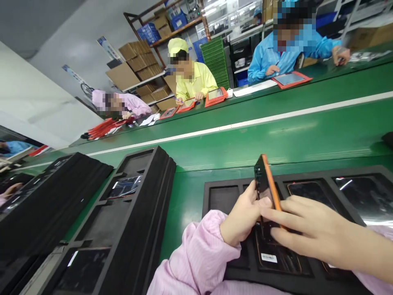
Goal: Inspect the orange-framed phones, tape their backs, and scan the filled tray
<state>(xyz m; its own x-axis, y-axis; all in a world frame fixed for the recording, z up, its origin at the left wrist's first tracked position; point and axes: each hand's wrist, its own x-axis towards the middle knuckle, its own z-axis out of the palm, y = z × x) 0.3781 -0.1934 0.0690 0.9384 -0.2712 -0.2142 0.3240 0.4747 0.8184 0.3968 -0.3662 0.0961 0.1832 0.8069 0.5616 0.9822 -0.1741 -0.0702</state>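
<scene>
My left hand (244, 215) and my right hand (310, 227) both grip a black tablet with an orange edge (264, 180), held upright on its side above a black foam tray (221, 196). My left thumb presses on the tablet's face. My right fingers wrap its lower edge from the right. Below the hands, another tablet with a white barcode label (269, 258) lies in a tray slot. More dark tablets (311, 192) fill the slots to the right.
A stack of black foam trays (144, 196) stands at the left, one slot holding a bagged tablet (125, 186). A green conveyor belt (245, 135) runs beyond. Across it, three people in pink, yellow and blue coats work on red-cased tablets (290, 78).
</scene>
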